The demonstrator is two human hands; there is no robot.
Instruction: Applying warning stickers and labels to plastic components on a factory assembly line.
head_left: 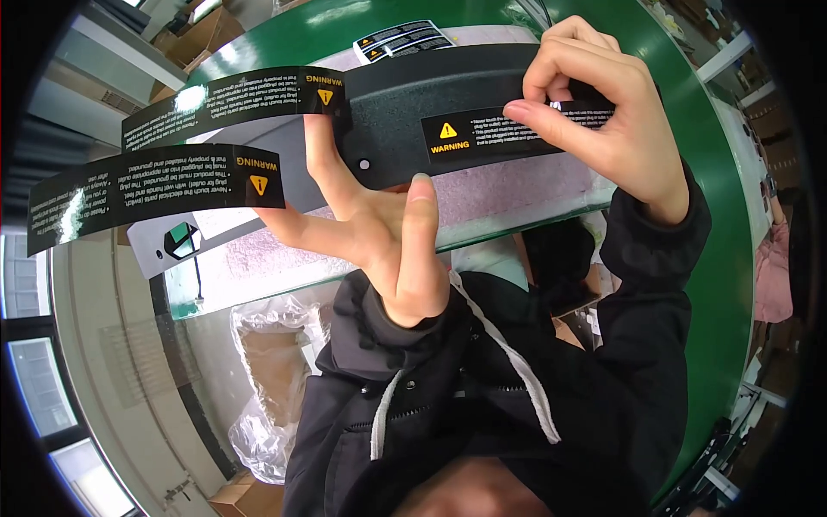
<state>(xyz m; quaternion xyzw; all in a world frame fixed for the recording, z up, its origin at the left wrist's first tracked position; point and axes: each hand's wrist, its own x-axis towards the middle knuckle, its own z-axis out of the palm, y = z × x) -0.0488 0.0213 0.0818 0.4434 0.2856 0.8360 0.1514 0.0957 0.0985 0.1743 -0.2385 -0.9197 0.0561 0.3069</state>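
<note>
Label [482,142] on panel [388,103], under right hand [637,129], apparently being applied; fingers curled, grip unclear. Left hand [379,226] spread, two spare labels [155,188] hung from fingertips. Even smoothing seemingly called for.

The right hand [603,112], upper right, covers part of the black label [491,142]; whether it pinches or only presses cannot be told. At left, glare washes out print on the upper strip [233,102] and lower strip [155,194], which hide two fingertips of the left hand [379,226]. Print on the small stickers [405,40], top centre, is too small to read. A pink-clad person [773,276] at far right is partly cut off.
</note>
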